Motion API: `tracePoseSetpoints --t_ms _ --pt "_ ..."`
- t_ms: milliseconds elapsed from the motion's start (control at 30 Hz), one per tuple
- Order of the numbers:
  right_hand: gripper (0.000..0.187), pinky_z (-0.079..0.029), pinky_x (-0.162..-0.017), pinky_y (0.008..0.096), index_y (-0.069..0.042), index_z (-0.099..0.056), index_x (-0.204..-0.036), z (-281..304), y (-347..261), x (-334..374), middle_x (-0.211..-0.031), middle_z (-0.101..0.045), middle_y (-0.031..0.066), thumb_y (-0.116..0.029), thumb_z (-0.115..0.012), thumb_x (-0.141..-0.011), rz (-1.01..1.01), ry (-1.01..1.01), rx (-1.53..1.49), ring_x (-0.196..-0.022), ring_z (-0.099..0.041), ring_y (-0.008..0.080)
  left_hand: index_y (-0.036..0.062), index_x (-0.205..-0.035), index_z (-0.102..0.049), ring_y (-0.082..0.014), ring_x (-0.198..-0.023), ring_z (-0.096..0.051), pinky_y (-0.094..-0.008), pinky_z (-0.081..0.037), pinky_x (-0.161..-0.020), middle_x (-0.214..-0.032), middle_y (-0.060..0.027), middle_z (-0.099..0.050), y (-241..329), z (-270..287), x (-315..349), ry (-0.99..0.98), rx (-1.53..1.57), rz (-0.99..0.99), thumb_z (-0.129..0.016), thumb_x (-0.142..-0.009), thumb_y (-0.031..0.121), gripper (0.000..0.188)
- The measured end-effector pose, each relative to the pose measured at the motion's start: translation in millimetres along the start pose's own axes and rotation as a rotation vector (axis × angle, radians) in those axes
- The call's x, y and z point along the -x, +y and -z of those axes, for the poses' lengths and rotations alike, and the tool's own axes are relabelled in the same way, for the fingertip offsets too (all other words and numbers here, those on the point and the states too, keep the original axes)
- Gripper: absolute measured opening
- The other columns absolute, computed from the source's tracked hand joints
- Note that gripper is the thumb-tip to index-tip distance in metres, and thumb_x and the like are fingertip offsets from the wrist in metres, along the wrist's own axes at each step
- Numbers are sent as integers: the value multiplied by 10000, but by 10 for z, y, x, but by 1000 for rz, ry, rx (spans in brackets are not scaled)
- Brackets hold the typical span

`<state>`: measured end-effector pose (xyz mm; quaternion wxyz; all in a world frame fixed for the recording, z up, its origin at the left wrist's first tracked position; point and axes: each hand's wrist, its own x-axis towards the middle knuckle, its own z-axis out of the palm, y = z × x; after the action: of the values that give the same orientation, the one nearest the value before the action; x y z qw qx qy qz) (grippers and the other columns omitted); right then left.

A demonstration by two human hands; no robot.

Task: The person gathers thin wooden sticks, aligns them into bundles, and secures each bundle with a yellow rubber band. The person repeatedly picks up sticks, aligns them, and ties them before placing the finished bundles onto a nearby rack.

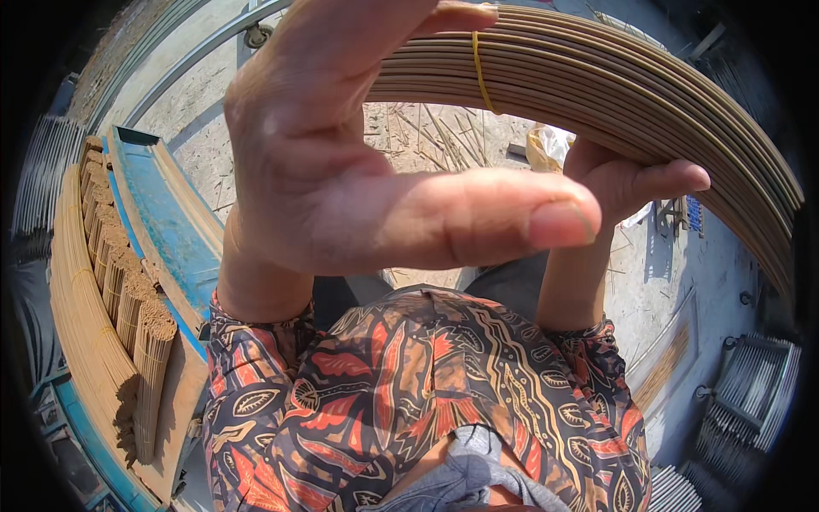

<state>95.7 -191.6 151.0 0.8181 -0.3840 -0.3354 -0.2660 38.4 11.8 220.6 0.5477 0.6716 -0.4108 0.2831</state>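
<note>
A long bundle of thin brown sticks [563, 81] arcs across the upper right, with a yellow rubber band [483, 72] round it. My right hand [618, 175] holds the bundle from its lower side, thumb along the near face and fingers hidden behind it. Close to the camera, my left hand [316, 162] is raised in a wide C shape in front of the bundle's left part. Its thumb stretches to the right, well apart from the fingers, which the top edge partly cuts off. Nothing shows gripped between them.
Several tied stick bundles [128, 299] lie at the left beside a blue metal trough [175, 222]. Loose sticks [444, 136] litter the concrete floor ahead, near a plastic bag [548, 147]. A metal rack [751, 384] stands at the right, and a curved metal rail [200, 55] runs at the upper left.
</note>
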Motion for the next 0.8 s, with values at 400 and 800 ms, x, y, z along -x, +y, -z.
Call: tracePoseSetpoints --t_ms 400,800 --pt "686 -449 -882 325 -4 -515 -1171 -14 432 783 -1113 -588 91 -475 -730 -720 -408 -90 401 -997 -573 207 19 -1328 -287 -285 -1068 -538 -387 -419 -936 -1181 -157 -516 -976 -538 460 37 195 170 -880 -524 337 1049" --pt "1114 -386 -989 360 -8 -293 -1323 271 698 1095 -1252 -497 105 -490 -863 -496 -334 -707 683 -1138 -501 227 -31 -1382 -124 -249 -1154 -489 -381 -401 -973 -1275 -168 -442 -848 -497 1355 180 383 673 -890 -543 230 1166"
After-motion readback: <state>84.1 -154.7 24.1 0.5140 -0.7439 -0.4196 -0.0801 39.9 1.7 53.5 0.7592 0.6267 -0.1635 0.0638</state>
